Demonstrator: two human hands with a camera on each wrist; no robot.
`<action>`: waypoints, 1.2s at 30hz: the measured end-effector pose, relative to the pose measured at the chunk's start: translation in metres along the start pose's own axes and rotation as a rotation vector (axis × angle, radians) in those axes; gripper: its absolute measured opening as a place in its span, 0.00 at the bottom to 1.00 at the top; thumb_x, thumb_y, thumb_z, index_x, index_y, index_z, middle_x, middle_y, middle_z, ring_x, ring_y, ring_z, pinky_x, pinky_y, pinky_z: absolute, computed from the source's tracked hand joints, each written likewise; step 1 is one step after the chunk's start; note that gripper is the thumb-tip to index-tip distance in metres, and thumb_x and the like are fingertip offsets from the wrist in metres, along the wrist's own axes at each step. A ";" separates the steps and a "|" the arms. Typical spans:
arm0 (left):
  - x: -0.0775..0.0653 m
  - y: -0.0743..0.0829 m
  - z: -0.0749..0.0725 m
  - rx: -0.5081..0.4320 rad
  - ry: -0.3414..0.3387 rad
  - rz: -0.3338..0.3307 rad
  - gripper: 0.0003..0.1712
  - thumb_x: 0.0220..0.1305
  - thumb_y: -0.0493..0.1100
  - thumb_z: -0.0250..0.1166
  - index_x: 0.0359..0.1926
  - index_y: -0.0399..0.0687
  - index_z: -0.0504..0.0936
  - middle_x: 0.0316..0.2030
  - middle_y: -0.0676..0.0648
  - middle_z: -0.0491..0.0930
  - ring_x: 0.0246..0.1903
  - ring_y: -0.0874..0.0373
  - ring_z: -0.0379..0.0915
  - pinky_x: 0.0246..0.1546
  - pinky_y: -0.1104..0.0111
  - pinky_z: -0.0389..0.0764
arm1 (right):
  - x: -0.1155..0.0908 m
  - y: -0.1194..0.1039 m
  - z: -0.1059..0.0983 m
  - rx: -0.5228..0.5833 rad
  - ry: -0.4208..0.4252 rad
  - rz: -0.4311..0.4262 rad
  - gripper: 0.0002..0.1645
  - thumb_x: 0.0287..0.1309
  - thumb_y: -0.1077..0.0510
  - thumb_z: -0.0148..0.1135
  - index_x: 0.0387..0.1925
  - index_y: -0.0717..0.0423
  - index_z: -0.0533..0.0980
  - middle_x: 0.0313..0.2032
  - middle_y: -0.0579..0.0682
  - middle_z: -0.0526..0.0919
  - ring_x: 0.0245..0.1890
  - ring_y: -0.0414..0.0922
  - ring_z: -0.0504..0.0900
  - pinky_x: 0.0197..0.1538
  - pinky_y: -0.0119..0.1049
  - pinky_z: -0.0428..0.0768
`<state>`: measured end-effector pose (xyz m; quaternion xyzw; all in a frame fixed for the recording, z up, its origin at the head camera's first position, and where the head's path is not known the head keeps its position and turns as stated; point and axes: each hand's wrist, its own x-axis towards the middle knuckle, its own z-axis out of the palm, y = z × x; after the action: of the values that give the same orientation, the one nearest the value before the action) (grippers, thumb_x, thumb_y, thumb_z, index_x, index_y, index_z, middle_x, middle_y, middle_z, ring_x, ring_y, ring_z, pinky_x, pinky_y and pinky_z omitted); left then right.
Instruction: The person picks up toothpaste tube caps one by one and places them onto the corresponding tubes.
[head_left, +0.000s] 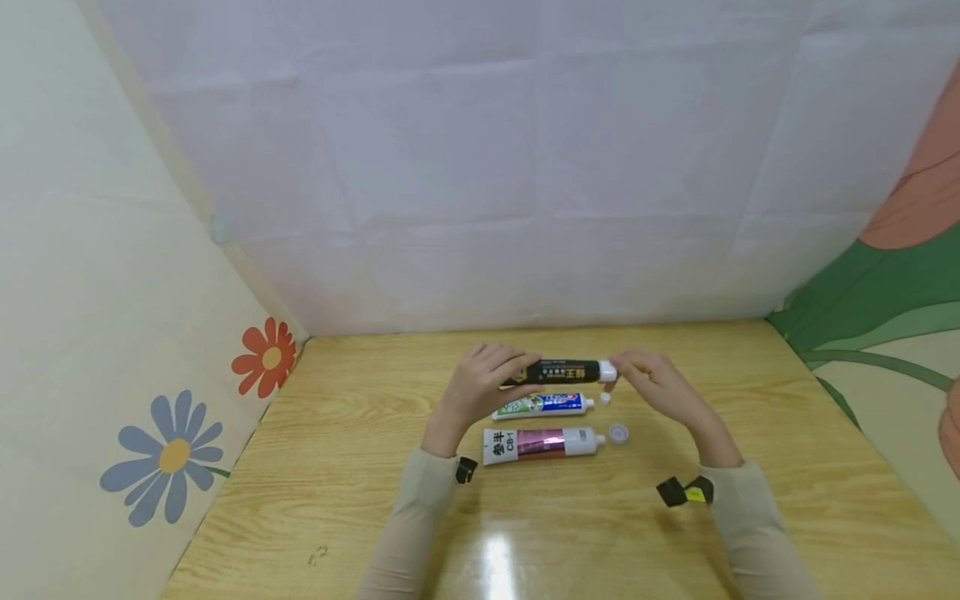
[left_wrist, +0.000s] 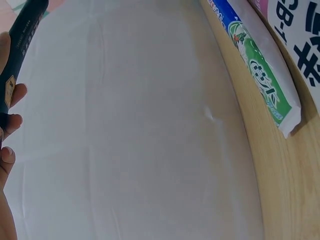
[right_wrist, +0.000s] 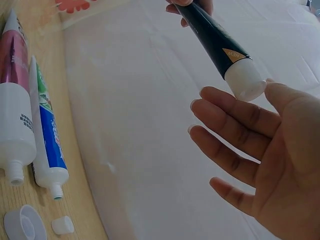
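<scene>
A black toothpaste tube with a white cap is held above the table by my left hand, its fingers and thumb gripping the tail end. My right hand is at the cap, thumb tip right at its edge and the other fingers spread loosely below it. Under the black tube, a green and blue toothpaste tube lies with its nozzle bare, a small white cap beside it. Nearer me lies a pink and white toothpaste tube, also uncapped, with a wider round cap by its nozzle.
The wooden table runs back to a wall covered with a white sheet. Side walls with painted flowers stand left and right. Dark wrist straps hang at both sleeves.
</scene>
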<state>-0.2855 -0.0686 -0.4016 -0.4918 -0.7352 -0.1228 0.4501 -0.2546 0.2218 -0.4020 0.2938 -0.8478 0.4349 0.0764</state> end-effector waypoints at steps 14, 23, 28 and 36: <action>0.001 0.001 -0.001 0.002 0.006 0.011 0.25 0.49 0.59 0.68 0.44 0.49 0.83 0.37 0.53 0.83 0.36 0.62 0.77 0.36 0.73 0.75 | 0.000 -0.037 -0.004 0.025 -0.021 0.035 0.23 0.70 0.63 0.38 0.27 0.61 0.78 0.26 0.53 0.82 0.33 0.45 0.79 0.44 0.41 0.75; 0.001 0.001 -0.003 -0.006 0.022 0.018 0.26 0.48 0.58 0.69 0.45 0.48 0.83 0.37 0.52 0.83 0.36 0.62 0.77 0.35 0.73 0.76 | 0.001 -0.024 -0.001 0.037 -0.023 0.039 0.24 0.71 0.62 0.35 0.29 0.62 0.78 0.27 0.55 0.83 0.34 0.48 0.80 0.46 0.43 0.76; 0.001 0.000 -0.004 -0.004 0.022 0.014 0.26 0.50 0.58 0.68 0.46 0.49 0.82 0.37 0.52 0.83 0.36 0.61 0.78 0.37 0.73 0.77 | 0.002 -0.004 0.002 0.011 -0.001 0.048 0.26 0.72 0.59 0.34 0.28 0.58 0.79 0.28 0.48 0.84 0.39 0.45 0.79 0.50 0.49 0.73; 0.000 0.000 -0.005 0.007 0.002 0.005 0.25 0.51 0.58 0.67 0.46 0.49 0.82 0.37 0.52 0.83 0.36 0.62 0.77 0.37 0.74 0.76 | 0.000 -0.001 0.001 -0.001 0.023 0.020 0.22 0.72 0.57 0.36 0.35 0.55 0.79 0.32 0.53 0.83 0.39 0.44 0.78 0.47 0.47 0.74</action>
<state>-0.2825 -0.0711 -0.3985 -0.4921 -0.7338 -0.1194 0.4529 -0.2537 0.2206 -0.4024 0.2804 -0.8498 0.4387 0.0819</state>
